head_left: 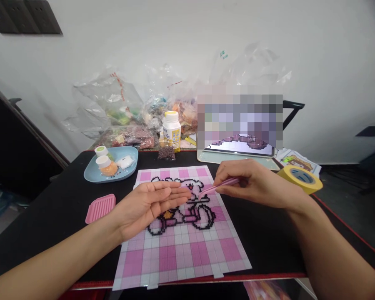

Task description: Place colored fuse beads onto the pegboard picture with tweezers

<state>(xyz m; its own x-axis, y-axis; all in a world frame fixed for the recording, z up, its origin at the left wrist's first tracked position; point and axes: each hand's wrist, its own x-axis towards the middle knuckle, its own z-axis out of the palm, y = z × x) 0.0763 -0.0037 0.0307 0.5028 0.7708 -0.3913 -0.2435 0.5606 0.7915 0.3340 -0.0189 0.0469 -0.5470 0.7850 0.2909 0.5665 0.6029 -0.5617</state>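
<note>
A pink and white checked pegboard (200,250) lies on the black mat, bearing a pattern of small black beads (214,216) with a few orange and pink ones. My left hand (153,202) is held palm up above the board's left part, fingers stretched out, and hides some of the design. Pink tweezers (223,183) are pinched in my right hand (246,181), their tips pointing left and down over the upper right of the pattern. Whether a bead sits in the tips is too small to tell.
On the left are a blue tray (128,156) with small jars and a pink ridged tray (101,207). Behind stand a white bottle (171,129), a bag of dark beads (166,152) and a tablet (240,125). Yellow tape (300,178) lies at right.
</note>
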